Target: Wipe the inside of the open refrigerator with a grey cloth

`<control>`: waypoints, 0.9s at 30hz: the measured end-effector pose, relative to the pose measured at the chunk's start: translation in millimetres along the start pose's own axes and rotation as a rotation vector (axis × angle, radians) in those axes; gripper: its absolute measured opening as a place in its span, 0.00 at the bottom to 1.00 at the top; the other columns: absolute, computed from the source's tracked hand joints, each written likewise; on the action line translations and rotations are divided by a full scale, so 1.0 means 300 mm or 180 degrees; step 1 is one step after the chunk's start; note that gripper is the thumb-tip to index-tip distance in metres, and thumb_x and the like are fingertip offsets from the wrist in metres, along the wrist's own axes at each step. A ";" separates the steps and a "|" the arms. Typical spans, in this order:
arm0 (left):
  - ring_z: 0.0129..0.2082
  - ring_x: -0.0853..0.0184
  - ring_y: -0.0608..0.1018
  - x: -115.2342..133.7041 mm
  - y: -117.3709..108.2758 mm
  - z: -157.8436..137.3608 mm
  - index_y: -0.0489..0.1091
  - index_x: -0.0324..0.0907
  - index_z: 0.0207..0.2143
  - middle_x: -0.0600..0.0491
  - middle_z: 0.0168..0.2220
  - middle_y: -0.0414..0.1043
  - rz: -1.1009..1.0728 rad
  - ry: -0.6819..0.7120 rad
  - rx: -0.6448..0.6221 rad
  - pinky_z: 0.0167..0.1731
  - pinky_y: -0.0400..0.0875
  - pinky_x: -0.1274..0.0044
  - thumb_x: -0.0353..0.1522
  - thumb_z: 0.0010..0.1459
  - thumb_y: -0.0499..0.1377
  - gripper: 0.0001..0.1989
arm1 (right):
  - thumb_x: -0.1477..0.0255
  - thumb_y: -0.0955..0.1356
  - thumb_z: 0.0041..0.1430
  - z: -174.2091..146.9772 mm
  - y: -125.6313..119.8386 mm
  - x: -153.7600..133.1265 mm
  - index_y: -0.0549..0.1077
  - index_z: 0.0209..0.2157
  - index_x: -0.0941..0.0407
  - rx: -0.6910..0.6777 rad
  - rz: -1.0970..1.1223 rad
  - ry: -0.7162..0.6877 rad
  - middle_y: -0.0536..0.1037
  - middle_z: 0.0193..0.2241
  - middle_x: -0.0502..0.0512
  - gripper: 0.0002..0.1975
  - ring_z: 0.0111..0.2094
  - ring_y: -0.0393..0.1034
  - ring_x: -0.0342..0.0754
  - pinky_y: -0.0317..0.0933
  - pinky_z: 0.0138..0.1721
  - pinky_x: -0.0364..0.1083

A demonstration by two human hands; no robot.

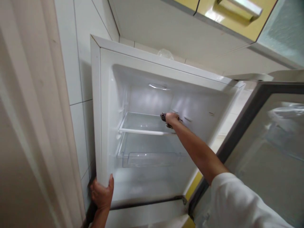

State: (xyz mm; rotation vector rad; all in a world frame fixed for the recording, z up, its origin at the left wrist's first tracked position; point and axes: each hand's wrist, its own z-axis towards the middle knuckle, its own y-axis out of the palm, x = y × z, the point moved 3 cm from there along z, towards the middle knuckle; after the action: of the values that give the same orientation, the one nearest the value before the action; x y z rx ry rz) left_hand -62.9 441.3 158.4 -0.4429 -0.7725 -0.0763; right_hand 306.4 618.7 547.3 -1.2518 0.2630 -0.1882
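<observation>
Beside white tiles (83,72) and a grey-gasketed open door (261,152), clamping right fingers (169,118) on crumpled, mottled cloth (163,117) near the glass shelf's (143,122) right edge; curling left fingers (94,189) round the refrigerator's (95,107) left edge.

Plain white short right sleeve (239,198), loose and softly creased, bare right forearm (198,148), bare hands (102,192)

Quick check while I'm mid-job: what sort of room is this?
Most likely a kitchen: there's an open fridge with glass-like shelves, a yellow cabinet with a metal handle above it, and pale wall tiles alongside.
</observation>
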 end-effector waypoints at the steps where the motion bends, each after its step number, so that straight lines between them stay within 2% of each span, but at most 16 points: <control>1: 0.36 0.46 0.79 0.003 0.000 0.001 0.68 0.25 0.53 0.34 0.37 0.75 -0.0033 0.0044 -0.0011 0.34 0.75 0.60 0.64 0.56 0.53 0.49 | 0.67 0.67 0.72 -0.037 -0.012 0.017 0.80 0.51 0.60 0.0007 0.0006 0.0108 0.81 0.54 0.68 0.15 0.57 0.76 0.59 0.70 0.58 0.60; 4: 0.39 0.44 0.79 0.014 -0.004 0.004 0.67 0.25 0.54 0.32 0.39 0.76 -0.0160 0.0114 0.0007 0.39 0.76 0.56 0.63 0.57 0.54 0.47 | 0.75 0.61 0.72 -0.155 -0.050 0.070 0.79 0.57 0.59 0.0059 -0.0008 0.0370 0.78 0.59 0.74 0.20 0.63 0.72 0.63 0.69 0.58 0.59; 6: 0.40 0.45 0.80 0.020 -0.008 0.006 0.67 0.25 0.54 0.31 0.40 0.76 -0.0179 0.0141 0.0016 0.40 0.77 0.56 0.62 0.57 0.55 0.46 | 0.76 0.60 0.71 -0.227 -0.071 0.092 0.77 0.60 0.59 0.0074 0.0010 0.0416 0.77 0.60 0.74 0.22 0.64 0.71 0.64 0.70 0.57 0.59; 8: 0.40 0.46 0.80 0.025 -0.012 0.008 0.67 0.25 0.53 0.31 0.40 0.76 -0.0165 0.0164 0.0036 0.39 0.77 0.57 0.62 0.58 0.56 0.45 | 0.75 0.62 0.70 -0.289 -0.088 0.096 0.77 0.59 0.58 0.0045 0.0028 0.0358 0.78 0.59 0.72 0.22 0.63 0.72 0.64 0.71 0.56 0.57; 11: 0.36 0.51 0.79 0.030 -0.019 0.012 0.68 0.28 0.52 0.37 0.37 0.76 -0.0255 0.0186 0.0122 0.36 0.76 0.61 0.62 0.56 0.57 0.44 | 0.74 0.64 0.66 -0.361 -0.102 0.061 0.80 0.56 0.55 -0.0019 0.0042 0.0089 0.81 0.56 0.69 0.20 0.59 0.75 0.64 0.71 0.54 0.54; 15: 0.34 0.54 0.80 0.039 -0.030 0.015 0.69 0.30 0.50 0.39 0.36 0.76 -0.0288 0.0189 0.0223 0.33 0.75 0.66 0.61 0.56 0.59 0.42 | 0.75 0.65 0.64 -0.426 -0.102 -0.066 0.80 0.57 0.51 -0.0028 0.0060 -0.0565 0.81 0.55 0.66 0.23 0.57 0.76 0.62 0.70 0.53 0.53; 22: 0.37 0.52 0.82 0.042 -0.035 0.002 0.70 0.29 0.49 0.36 0.38 0.78 -0.0125 0.0273 0.0306 0.37 0.78 0.64 0.59 0.59 0.58 0.39 | 0.71 0.67 0.63 -0.511 -0.081 -0.412 0.77 0.62 0.48 0.0006 0.0423 -0.2197 0.80 0.58 0.59 0.26 0.57 0.74 0.57 0.67 0.55 0.48; 24: 0.38 0.49 0.82 0.043 -0.034 -0.004 0.70 0.28 0.49 0.34 0.38 0.78 0.0012 0.0317 0.0316 0.37 0.78 0.62 0.59 0.61 0.56 0.39 | 0.70 0.67 0.63 -0.523 -0.073 -0.490 0.78 0.60 0.50 0.0061 0.0490 -0.2454 0.80 0.58 0.59 0.24 0.57 0.73 0.57 0.66 0.56 0.48; 27: 0.39 0.49 0.83 0.049 -0.040 -0.010 0.70 0.28 0.50 0.33 0.39 0.79 0.0069 0.0374 0.0423 0.38 0.79 0.63 0.57 0.63 0.55 0.38 | 0.69 0.65 0.64 -0.512 -0.066 -0.553 0.80 0.55 0.53 0.0094 0.0521 -0.2493 0.81 0.56 0.61 0.21 0.56 0.74 0.58 0.66 0.54 0.48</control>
State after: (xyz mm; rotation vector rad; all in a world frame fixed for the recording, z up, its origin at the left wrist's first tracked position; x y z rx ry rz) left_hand -53.0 430.5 170.9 -0.3176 -0.6527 -0.0301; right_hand 102.2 520.0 537.1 -1.1794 -0.3142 0.4368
